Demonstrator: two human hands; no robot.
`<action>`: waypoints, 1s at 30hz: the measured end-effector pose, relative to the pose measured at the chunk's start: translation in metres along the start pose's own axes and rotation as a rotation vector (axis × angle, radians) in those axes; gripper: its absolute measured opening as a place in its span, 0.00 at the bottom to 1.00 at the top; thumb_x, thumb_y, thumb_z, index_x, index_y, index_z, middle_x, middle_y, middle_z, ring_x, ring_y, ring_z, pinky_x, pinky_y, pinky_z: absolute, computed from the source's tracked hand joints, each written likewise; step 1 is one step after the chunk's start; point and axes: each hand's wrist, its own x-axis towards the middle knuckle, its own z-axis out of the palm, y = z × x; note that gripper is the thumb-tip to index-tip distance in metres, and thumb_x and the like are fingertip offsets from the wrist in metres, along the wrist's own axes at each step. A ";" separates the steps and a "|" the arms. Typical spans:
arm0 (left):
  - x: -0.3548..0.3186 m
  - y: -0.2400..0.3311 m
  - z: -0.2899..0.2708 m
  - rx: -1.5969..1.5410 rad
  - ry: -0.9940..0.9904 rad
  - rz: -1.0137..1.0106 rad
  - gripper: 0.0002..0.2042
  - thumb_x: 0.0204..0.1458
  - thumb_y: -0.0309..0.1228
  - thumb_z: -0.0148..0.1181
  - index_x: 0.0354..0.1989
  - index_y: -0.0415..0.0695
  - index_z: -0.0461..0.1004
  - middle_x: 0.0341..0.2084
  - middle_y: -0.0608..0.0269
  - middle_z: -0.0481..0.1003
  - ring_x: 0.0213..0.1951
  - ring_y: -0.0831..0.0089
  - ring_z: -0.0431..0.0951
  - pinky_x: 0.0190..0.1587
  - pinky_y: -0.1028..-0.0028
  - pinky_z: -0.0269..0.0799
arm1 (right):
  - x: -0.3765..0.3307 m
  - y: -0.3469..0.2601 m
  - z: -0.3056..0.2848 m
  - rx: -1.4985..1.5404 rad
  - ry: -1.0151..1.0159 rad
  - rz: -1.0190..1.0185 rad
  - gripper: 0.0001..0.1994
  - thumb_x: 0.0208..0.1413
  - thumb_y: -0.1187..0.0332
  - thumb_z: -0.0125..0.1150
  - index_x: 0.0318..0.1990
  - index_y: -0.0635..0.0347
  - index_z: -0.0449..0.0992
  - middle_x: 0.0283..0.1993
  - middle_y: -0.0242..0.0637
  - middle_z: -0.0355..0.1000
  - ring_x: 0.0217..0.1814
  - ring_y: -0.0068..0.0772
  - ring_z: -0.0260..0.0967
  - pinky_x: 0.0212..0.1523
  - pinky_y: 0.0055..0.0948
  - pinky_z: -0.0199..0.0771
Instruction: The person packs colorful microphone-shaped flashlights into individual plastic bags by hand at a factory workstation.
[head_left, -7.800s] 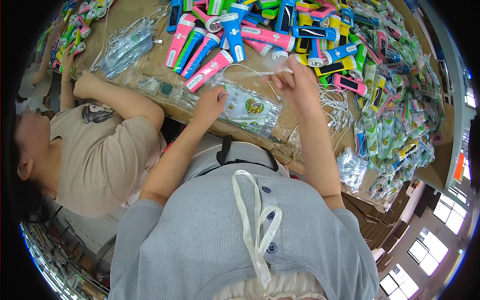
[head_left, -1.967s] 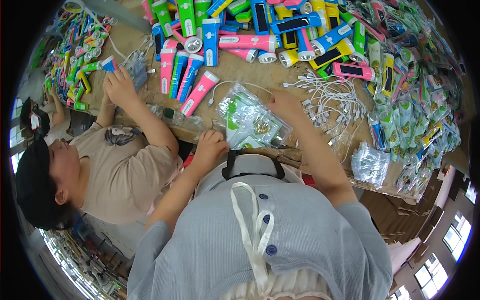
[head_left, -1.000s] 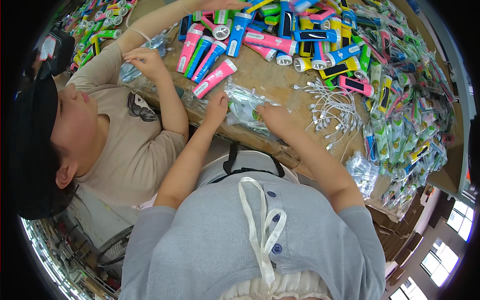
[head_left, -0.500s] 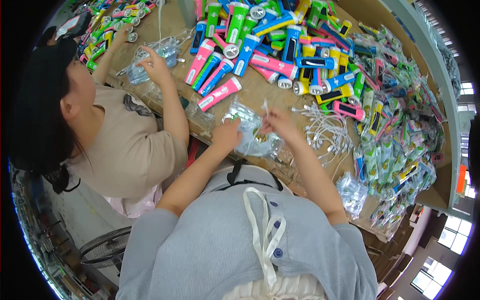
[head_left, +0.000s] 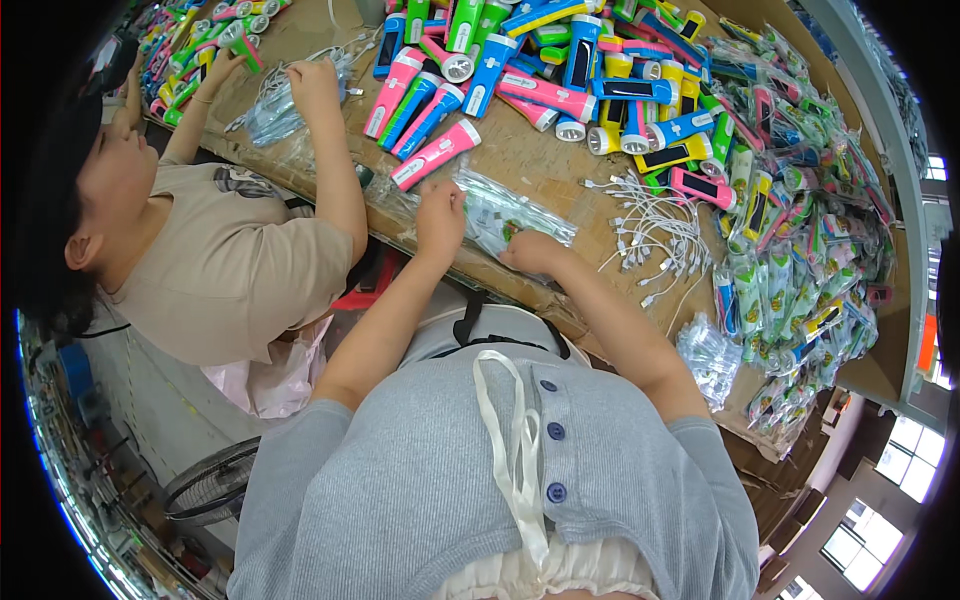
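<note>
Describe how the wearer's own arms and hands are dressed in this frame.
Both forearms are bare from the upper arm down. The left hand and right hand wear no gloves, and no rings, watch or bracelet can be made out. Short grey ribbed sleeves belong to a buttoned grey top with a pale cord hanging down its front.

Lighting and picture quality: bright, even daylight, strong fisheye bending.

Windows (head_left: 900,470) are glowing white well below and right of the right hand (head_left: 530,250); shadows are lying soft under both hands; clear bags (head_left: 500,210) are glinting; edges are curving and darkening into a black rim.
</note>
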 end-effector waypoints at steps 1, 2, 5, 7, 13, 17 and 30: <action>-0.001 0.003 0.000 0.000 0.004 -0.003 0.04 0.44 0.24 0.55 0.26 0.38 0.68 0.31 0.52 0.67 0.30 0.53 0.69 0.33 0.63 0.64 | 0.003 -0.006 0.000 -0.222 -0.031 0.105 0.19 0.52 0.54 0.46 0.25 0.60 0.76 0.29 0.44 0.73 0.31 0.38 0.71 0.34 0.36 0.68; -0.001 0.007 0.001 -0.024 0.034 0.083 0.03 0.44 0.23 0.56 0.26 0.38 0.68 0.29 0.52 0.67 0.29 0.54 0.69 0.33 0.63 0.64 | 0.004 -0.017 -0.005 -0.446 -0.058 0.209 0.17 0.49 0.56 0.49 0.31 0.60 0.78 0.30 0.45 0.74 0.32 0.39 0.73 0.35 0.36 0.70; -0.005 0.011 -0.004 -0.067 0.030 0.107 0.03 0.44 0.23 0.56 0.27 0.39 0.69 0.28 0.52 0.66 0.29 0.54 0.69 0.33 0.64 0.65 | 0.018 -0.030 -0.017 -0.536 -0.123 0.234 0.14 0.47 0.61 0.50 0.31 0.61 0.78 0.32 0.46 0.73 0.35 0.43 0.72 0.37 0.37 0.70; -0.004 0.001 -0.010 -0.088 -0.035 -0.011 0.04 0.46 0.25 0.55 0.30 0.41 0.70 0.27 0.51 0.66 0.29 0.54 0.69 0.32 0.63 0.65 | 0.015 -0.054 -0.055 -0.368 0.042 0.113 0.14 0.47 0.61 0.51 0.31 0.61 0.78 0.33 0.45 0.74 0.36 0.46 0.72 0.38 0.36 0.70; -0.022 -0.008 -0.012 -0.127 -0.195 -0.225 0.07 0.48 0.28 0.53 0.34 0.42 0.69 0.23 0.47 0.71 0.27 0.53 0.73 0.29 0.64 0.67 | 0.133 -0.022 -0.074 0.602 0.595 0.383 0.34 0.41 0.47 0.58 0.45 0.74 0.67 0.43 0.54 0.69 0.44 0.52 0.68 0.46 0.37 0.68; -0.026 -0.009 -0.015 -0.250 -0.273 -0.148 0.09 0.47 0.26 0.52 0.37 0.41 0.67 0.19 0.49 0.71 0.20 0.57 0.73 0.24 0.66 0.66 | 0.167 -0.054 -0.047 0.578 0.875 0.510 0.46 0.32 0.52 0.69 0.52 0.80 0.53 0.47 0.60 0.64 0.48 0.52 0.65 0.48 0.36 0.66; 0.026 0.000 -0.024 -0.376 -0.460 -0.387 0.06 0.50 0.28 0.53 0.28 0.38 0.70 0.10 0.66 0.66 0.09 0.80 0.65 0.11 0.79 0.58 | -0.031 -0.074 -0.029 0.594 1.076 -0.210 0.26 0.50 0.70 0.55 0.57 0.61 0.54 0.49 0.43 0.62 0.44 0.35 0.66 0.44 0.33 0.68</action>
